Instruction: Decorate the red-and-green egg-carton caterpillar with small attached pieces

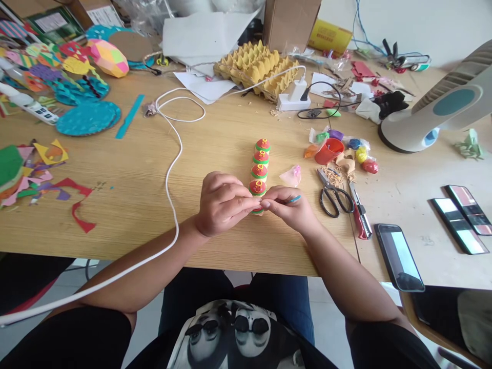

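Note:
A row of small rounded clay-like pieces point(259, 171), red on top with green bands and yellow trim, runs away from me on the table. At its near end, my left hand point(226, 205) and my right hand point(287, 207) meet fingertip to fingertip. Both are closed in a pinch over the nearest piece, which they partly cover. What lies between the left fingertips is too small to make out. A thin blue stick point(295, 199) pokes out from the fingers of my right hand. Just beyond that hand lies a crumpled clear wrapper with pink in it point(292, 176).
Black-handled scissors point(333, 193), a red cutter knife point(361, 215), a red cup point(329, 151) and a phone point(400, 256) lie to the right. A white cable point(177, 169) crosses over my left forearm. Yellow egg trays point(257, 66) stand behind; paper scraps point(49, 179) lie left.

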`<state>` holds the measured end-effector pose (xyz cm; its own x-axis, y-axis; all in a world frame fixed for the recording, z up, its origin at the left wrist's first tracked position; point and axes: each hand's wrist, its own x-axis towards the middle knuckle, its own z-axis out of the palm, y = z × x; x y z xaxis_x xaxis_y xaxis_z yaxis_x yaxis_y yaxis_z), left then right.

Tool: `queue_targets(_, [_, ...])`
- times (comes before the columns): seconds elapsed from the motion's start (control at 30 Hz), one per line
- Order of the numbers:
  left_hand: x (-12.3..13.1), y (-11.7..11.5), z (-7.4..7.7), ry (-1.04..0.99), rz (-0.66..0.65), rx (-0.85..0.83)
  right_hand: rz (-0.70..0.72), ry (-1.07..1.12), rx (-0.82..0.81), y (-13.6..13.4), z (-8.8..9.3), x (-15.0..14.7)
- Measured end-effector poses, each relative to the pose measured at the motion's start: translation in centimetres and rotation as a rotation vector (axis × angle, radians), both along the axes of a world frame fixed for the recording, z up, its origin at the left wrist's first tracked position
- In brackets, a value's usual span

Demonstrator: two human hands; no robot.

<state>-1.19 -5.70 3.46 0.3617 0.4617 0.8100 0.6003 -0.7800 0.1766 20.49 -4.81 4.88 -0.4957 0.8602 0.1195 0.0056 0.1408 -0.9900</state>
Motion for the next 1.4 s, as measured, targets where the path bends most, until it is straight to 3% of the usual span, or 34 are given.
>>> queue_targets(0.6, [-0.2, 0.0, -0.3, 0.002, -0.028, 0.030, 0.001, 0.026, -0.029, -0.3, 0.0, -0.3])
queue_targets(0.73, [0.0, -0.1, 0.3, -0.023, 0.012, 0.009, -0.163, 0.059, -0.072, 0.0, -0.3, -0.3])
queue_targets(0.83, [0.3, 0.0, 0.7, -0.044, 0.028, -0.049, -0.289, 0.204, -0.225, 0.7, -0.6, 0.0])
queue_targets(0.97, [0.5, 0.3, 0.7, -0.050, 0.028, -0.073, -0.172, 0.388, -0.503, 1.2, -0.5, 0.2])
queue_targets(1.1, [0.6, 0.3, 0.4, -0.062, 0.006, -0.052, -0.071, 0.386, -0.647, 0.9, -0.5, 0.0])
queue_targets(1.4, [0.7, 0.3, 0.1, -0.033, -0.032, -0.059, 0.019, 0.187, -0.399, -0.1, -1.2, -0.8])
